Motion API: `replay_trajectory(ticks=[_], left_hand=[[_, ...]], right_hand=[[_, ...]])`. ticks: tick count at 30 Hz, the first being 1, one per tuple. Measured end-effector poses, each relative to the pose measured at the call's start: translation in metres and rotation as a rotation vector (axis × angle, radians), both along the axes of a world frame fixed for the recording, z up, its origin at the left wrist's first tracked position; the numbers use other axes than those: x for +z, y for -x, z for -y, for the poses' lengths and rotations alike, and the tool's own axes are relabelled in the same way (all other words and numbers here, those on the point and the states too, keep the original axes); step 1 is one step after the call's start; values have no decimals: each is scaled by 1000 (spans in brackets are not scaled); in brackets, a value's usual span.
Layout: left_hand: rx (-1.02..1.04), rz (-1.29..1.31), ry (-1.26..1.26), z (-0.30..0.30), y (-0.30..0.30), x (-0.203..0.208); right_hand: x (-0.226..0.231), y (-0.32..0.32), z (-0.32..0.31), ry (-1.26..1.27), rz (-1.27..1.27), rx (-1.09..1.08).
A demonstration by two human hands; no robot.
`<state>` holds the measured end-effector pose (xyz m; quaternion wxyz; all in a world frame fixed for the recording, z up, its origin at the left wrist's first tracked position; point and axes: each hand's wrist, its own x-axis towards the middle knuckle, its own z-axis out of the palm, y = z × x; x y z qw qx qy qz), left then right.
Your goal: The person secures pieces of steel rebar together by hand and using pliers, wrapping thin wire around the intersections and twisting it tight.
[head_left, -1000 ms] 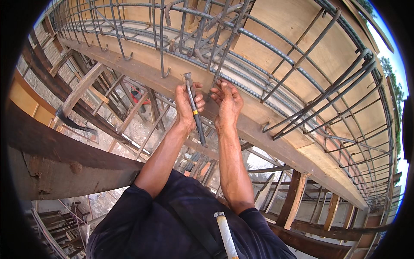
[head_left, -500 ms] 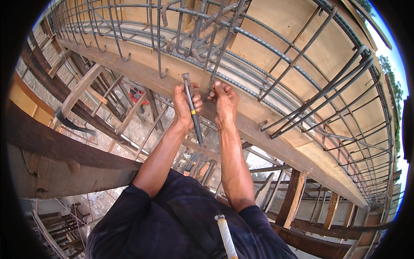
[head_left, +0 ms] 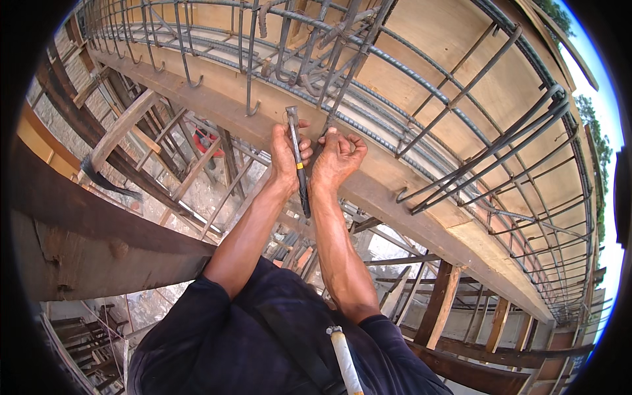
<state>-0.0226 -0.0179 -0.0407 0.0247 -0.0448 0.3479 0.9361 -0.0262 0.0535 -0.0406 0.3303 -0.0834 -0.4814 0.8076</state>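
My left hand (head_left: 284, 155) is closed round a hand tool (head_left: 300, 172) with a grey metal head and shaft, and a black handle with a yellow band. The tool stands nearly upright in the picture, head away from me. Close beside it, my right hand (head_left: 337, 158) is closed, thumb and forefinger pinched together at the lower end of a steel stirrup bar (head_left: 342, 92). Whatever the right fingers pinch is too small to make out. Both hands are in front of a rebar cage (head_left: 395, 62), over the timber edge of the formwork (head_left: 375, 164).
Plywood panels (head_left: 434, 36) back the cage, and hooked bar ends (head_left: 252, 108) stick out toward me. A thick dark timber (head_left: 112, 243) crosses at left. Below are wooden props (head_left: 440, 306) and a floor with scattered scraps. A cigarette (head_left: 345, 359) juts in at the lower edge.
My right hand has turned and shifted left, closer to the left hand. The tool in my left hand has moved slightly right and away from me.
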Motion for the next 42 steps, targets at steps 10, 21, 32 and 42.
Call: replay_trajectory(ticks=[10, 21, 32, 42], left_hand=[[6, 32, 19, 3, 3, -7], [3, 63, 12, 2, 4, -10], [5, 44, 19, 2, 2, -11], [29, 26, 1, 1, 1, -9]], right_hand=[[-8, 2, 3, -87, -105, -77], [-12, -5, 1, -166, -99, -69], [-4, 5, -36, -878, -269, -251], [32, 2, -69, -1438, -323, -140]])
